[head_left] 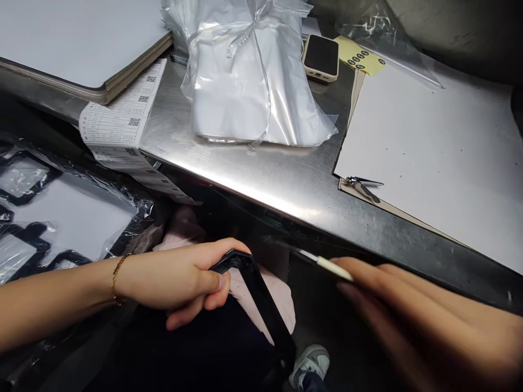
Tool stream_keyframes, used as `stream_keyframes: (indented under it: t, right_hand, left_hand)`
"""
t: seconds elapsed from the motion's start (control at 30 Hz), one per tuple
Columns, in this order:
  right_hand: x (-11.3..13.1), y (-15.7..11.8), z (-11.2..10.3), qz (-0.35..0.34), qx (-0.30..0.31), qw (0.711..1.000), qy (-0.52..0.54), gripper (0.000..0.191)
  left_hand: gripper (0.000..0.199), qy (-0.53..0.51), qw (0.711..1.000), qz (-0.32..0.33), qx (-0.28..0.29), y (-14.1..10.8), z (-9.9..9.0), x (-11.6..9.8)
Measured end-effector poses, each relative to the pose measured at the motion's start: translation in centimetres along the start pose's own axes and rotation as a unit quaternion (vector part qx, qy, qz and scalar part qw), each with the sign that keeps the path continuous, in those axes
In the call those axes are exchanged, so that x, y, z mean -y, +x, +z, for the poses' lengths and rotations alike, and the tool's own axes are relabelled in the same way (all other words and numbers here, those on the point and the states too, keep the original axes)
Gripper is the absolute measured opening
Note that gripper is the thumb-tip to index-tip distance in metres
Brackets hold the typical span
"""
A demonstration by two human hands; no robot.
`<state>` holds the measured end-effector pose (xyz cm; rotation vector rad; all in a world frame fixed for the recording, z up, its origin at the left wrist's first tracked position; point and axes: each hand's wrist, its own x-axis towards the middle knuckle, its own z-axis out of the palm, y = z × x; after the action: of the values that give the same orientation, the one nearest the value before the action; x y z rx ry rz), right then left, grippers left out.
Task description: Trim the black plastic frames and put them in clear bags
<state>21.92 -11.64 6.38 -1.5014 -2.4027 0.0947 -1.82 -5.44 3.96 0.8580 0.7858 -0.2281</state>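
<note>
My left hand (196,277) is closed on one corner of a black frame (261,299), which slants down to the right over my lap. To the right, my right hand (368,288), blurred by motion, holds a thin tool with a cream handle (333,268). The tool's tip points left towards the black frame and is apart from it. Both hands are in front of the metal table's edge.
Bundled clear bags (249,81) lie on the metal table (241,169). Nearby are a small cream device (321,57), yellow stickers (355,54), nail clippers (362,185) on white sheets (433,158), and a printed paper strip (118,128). Black frames in plastic (28,179) are at the left.
</note>
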Motion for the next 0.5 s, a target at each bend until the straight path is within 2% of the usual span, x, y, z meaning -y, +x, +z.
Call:
stream_keyframes:
  t: [0.1,0.17,0.23,0.33,0.43,0.5]
  right_hand:
    - [-2.1,1.0,0.4,0.060,-0.025,0.995,-0.079,0.027]
    - [-3.7,1.6,1.3,0.112,-0.054,0.981,-0.151,0.033]
    - [-5.4,2.3,2.5,0.143,-0.043,0.970,-0.193,0.039]
    - [-7.1,3.0,3.6,0.147,-0.014,0.967,-0.210,0.043]
    - [-5.8,3.2,3.3,0.128,-0.067,0.967,-0.211,0.034]
    - [-3.1,3.0,2.7,0.057,-0.120,0.983,-0.130,0.025]
  left_hand:
    - [0.038,-0.005,1.000,0.001,0.000,-0.1,-0.1,0.0]
    - [0.038,-0.003,1.000,0.003,0.001,-0.2,-0.1,0.0]
    - [0.039,-0.006,1.000,0.005,-0.002,-0.3,-0.1,0.0]
    - [0.038,-0.010,1.000,0.013,-0.002,-0.4,-0.1,0.1]
    - [0.039,-0.010,1.000,0.018,-0.001,-0.3,-0.2,0.1]
    - [0.039,-0.007,1.000,0.020,-0.003,-0.2,-0.2,0.1]
